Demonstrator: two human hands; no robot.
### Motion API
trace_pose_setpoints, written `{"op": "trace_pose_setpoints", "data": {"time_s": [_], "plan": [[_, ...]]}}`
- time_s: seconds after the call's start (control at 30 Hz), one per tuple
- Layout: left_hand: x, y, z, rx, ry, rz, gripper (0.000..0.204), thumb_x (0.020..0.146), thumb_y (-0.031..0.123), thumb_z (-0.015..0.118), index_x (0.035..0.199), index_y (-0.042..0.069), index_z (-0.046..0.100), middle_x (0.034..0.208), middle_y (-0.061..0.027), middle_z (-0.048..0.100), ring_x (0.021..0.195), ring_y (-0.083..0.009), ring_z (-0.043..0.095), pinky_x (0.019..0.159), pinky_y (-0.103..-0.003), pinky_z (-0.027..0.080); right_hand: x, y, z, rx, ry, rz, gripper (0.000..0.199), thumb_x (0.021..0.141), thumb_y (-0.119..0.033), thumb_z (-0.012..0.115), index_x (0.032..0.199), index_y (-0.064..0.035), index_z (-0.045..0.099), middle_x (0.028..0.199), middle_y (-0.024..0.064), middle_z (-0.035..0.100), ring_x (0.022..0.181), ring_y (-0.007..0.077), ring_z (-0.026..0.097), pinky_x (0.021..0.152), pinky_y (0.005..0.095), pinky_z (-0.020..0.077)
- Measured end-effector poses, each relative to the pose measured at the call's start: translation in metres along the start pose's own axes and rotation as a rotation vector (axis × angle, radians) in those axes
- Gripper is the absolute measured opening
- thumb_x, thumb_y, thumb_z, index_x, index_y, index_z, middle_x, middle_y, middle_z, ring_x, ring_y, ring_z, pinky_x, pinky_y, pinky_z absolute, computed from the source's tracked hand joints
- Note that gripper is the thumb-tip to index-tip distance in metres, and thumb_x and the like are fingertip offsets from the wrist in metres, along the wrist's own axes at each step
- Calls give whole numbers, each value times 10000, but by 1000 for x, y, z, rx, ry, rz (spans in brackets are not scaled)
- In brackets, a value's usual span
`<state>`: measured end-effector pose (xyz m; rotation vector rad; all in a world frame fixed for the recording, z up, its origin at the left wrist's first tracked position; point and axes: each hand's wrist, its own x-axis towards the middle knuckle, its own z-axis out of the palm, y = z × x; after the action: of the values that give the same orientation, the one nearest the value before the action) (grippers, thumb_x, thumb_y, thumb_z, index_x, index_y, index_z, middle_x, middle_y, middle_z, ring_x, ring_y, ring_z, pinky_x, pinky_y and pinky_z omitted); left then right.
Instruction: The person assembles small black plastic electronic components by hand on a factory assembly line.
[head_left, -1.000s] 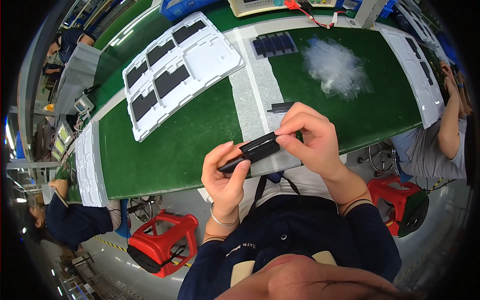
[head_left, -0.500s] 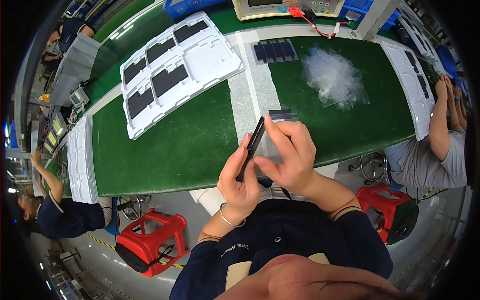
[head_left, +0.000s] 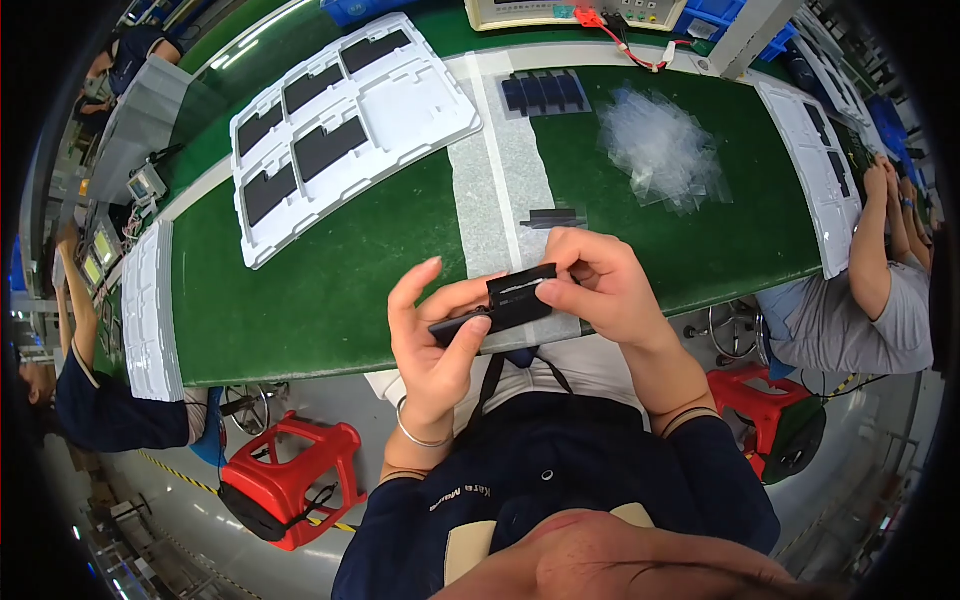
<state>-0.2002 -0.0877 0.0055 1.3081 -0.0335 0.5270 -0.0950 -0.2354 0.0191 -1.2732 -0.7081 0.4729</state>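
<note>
Over the table's near edge, both hands hold a flat black piece (head_left: pixel 515 300) with a stepped outline, which looks like a battery pack. My left hand (head_left: pixel 432 345) grips its left end between thumb and fingers, the index finger raised away. At its right end, my right hand (head_left: pixel 612 295) pinches the upper corner, thumb on the face. A shiny line runs along that face near the thumb. Just beyond my hands, a clear sheet with black strips (head_left: pixel 553 217) lies on the table. Farther off is another sheet of several black strips (head_left: pixel 545 93).
A white moulded tray (head_left: pixel 425 115) holds several flat black pieces at the left. Clear film pieces (head_left: pixel 665 150) lie heaped at the right. Stacked white trays (head_left: pixel 150 315) stand far left. A meter with red leads (head_left: pixel 590 15) is at the back. Other people sit on both sides.
The black piece has turned from steep and edge-on to nearly level, its face showing. My right hand has shifted to its right end; my left fingers have spread.
</note>
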Motion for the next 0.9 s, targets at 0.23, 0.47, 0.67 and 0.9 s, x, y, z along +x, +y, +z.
{"op": "trace_pose_setpoints", "data": {"time_s": [0.23, 0.47, 0.67, 0.9], "plan": [[4, -5, 14, -387, 243, 109, 699, 834, 426, 530, 1330, 72, 188, 1240, -185, 411, 1012, -248, 525, 876, -355, 421, 1, 12, 26, 404, 116, -118, 81, 803, -36, 594, 783, -36, 515, 717, -8, 430, 633, 51, 373, 561, 195, 300], [-9, -10, 8, -368, 105, -15, 296, 820, 124, 598, 1009, -100, 556, 966, -153, 606, 878, -189, 564, 817, -312, 432, 8, 3, 20, 124, -4, -175, 90, 750, -5, 625, 823, 6, 574, 790, 48, 521, 694, 100, 453, 631, 227, 365], [-10, -5, 7, -323, 75, -9, 312, 818, 123, 599, 1032, -99, 554, 974, -155, 607, 864, -175, 565, 788, -287, 435, 9, -4, 19, -112, 6, -297, 161, 694, 9, 663, 853, -3, 644, 779, 66, 552, 704, 140, 513, 617, 245, 401], [-12, -5, -1, -262, 56, 6, 279, 796, 109, 618, 993, -85, 586, 933, -150, 624, 829, -181, 581, 746, -284, 456, 8, -3, 24, -495, 116, -643, 262, 623, -57, 723, 877, -34, 663, 719, 31, 531, 607, 154, 502, 521, 250, 376]]}}
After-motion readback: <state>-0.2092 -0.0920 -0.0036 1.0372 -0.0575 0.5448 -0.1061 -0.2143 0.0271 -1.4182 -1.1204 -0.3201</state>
